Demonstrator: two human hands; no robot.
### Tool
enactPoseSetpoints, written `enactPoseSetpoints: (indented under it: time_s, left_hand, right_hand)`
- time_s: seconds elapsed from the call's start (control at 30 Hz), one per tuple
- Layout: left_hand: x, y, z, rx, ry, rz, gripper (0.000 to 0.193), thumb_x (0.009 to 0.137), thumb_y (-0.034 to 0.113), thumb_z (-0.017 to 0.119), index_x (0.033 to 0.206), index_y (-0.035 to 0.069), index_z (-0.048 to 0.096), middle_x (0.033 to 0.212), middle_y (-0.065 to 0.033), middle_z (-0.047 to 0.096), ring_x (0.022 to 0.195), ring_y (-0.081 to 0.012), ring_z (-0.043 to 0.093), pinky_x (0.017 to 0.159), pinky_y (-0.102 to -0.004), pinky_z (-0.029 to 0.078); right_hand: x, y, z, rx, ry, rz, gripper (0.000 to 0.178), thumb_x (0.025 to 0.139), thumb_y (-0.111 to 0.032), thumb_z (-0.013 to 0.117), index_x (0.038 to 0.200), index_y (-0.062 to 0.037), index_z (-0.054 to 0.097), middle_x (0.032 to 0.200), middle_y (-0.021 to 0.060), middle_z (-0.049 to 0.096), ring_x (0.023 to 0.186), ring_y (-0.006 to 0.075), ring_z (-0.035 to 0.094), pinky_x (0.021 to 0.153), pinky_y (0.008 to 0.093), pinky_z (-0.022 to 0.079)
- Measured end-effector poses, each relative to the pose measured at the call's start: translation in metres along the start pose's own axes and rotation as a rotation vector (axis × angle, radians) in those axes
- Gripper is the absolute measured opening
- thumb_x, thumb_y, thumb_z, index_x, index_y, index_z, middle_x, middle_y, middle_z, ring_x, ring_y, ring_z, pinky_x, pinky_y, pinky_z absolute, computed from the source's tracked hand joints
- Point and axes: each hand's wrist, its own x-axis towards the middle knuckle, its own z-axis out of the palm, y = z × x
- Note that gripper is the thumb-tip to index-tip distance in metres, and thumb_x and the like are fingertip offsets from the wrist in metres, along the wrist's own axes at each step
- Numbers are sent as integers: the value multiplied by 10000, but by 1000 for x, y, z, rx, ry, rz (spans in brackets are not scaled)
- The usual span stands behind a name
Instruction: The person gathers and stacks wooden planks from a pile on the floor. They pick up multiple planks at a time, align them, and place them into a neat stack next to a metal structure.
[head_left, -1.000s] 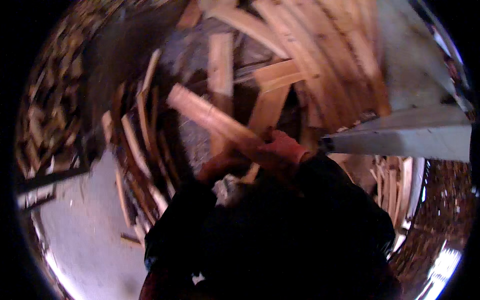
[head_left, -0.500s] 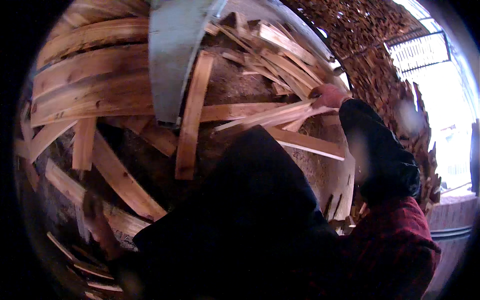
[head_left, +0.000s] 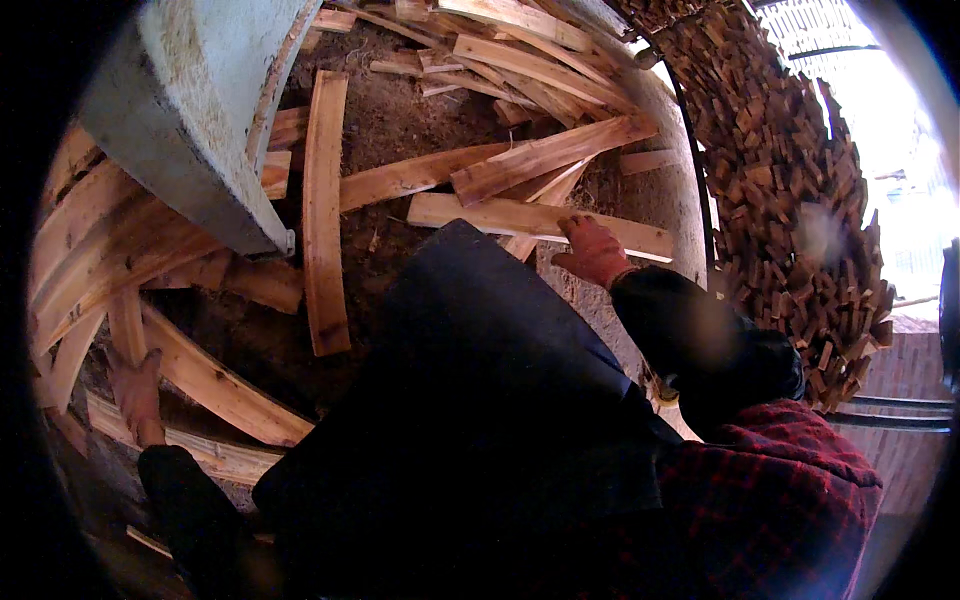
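Note:
My right hand (head_left: 595, 250) is open, its fingertips reaching over the near edge of a pale wooden board (head_left: 490, 214); nothing is lifted in it. Just beyond lies a browner board (head_left: 555, 160), slanting across other planks. At the left my left hand (head_left: 137, 392) is open, thumb and fingers apart, by the lower end of a short upright-lying board (head_left: 126, 322). Whether its fingertips touch that board I cannot tell. A long plank (head_left: 222, 378) runs down to the right beside it. A dark apron (head_left: 470, 400) hides the ground between my arms.
A pale, worn metal post or housing (head_left: 200, 130) stands at upper left, over stacked thick boards (head_left: 120, 235). One long plank (head_left: 325, 210) lies lengthwise ahead. Loose slats (head_left: 535, 70) are heaped farther off. A big pile of short wood pieces (head_left: 790, 220) rises at right.
My right hand has let go of a board, which now lies on the planks, and has come back nearer to me. My left hand has moved forward. The whole view has shifted.

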Motion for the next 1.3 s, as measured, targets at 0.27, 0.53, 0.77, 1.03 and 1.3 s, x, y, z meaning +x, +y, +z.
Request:
enactPoseSetpoints:
  time_s: [0.27,0.53,0.77,1.03,1.3]
  left_hand:
    - [-38,48,-12,-363,1,-38,914,684,158,792,1445,16,307,1370,-278,463,1245,-419,482,1044,-431,403]
    - [-111,44,-16,-381,-15,-253,907,648,190,843,1391,-7,361,1307,-260,513,1180,-425,521,1036,-415,419]
    - [-115,21,-62,-36,-222,-75,836,659,426,793,1316,26,465,1186,-217,599,1067,-379,592,916,-432,493]
    - [-112,-22,-151,132,-276,-170,751,634,349,779,1227,-16,498,1148,-265,580,1042,-399,585,909,-444,495]
    - [-185,-1,-39,-117,-98,-153,723,695,397,754,1264,40,488,1132,-238,605,1022,-386,620,879,-476,507]
  right_hand:
    - [25,4,-14,131,-39,-54,743,728,-462,752,1290,-35,519,1207,225,580,1126,396,548,970,445,434]
    - [38,-12,-49,224,-182,-153,612,805,-382,716,1295,-55,548,1255,205,592,1148,370,560,998,411,427]
    - [52,-24,-29,501,-130,-184,540,813,-336,674,1218,12,595,1222,230,618,1180,351,571,990,422,442]
    - [-7,-220,-168,766,-31,-753,501,769,-113,758,1233,-34,587,1189,152,641,1056,254,625,911,359,501]
    - [54,-440,-168,202,529,-1154,951,736,-503,753,1455,-44,331,1445,265,363,1358,454,315,1131,503,292]
